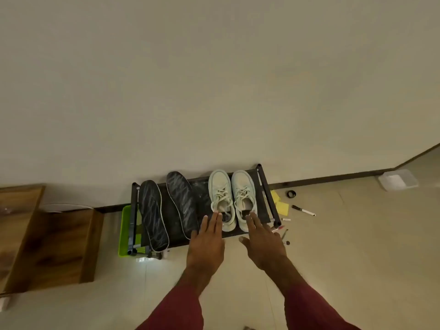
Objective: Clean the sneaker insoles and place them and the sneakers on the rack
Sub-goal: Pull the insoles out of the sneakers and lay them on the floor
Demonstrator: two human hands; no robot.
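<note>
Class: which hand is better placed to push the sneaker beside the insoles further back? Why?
Left. The left hand has straight fingers at the heel of that sneaker; the right hand is at the other sneaker.

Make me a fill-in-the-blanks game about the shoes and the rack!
1. ____ dark insoles lie on the rack.
2. The white sneakers stand to the ____ of the insoles.
3. At the rack's left end sits a ____ tray.
4. The left hand and the right hand reach, fingers straight, toward the heels of the ____.

Missing words: two; right; green; sneakers
</note>
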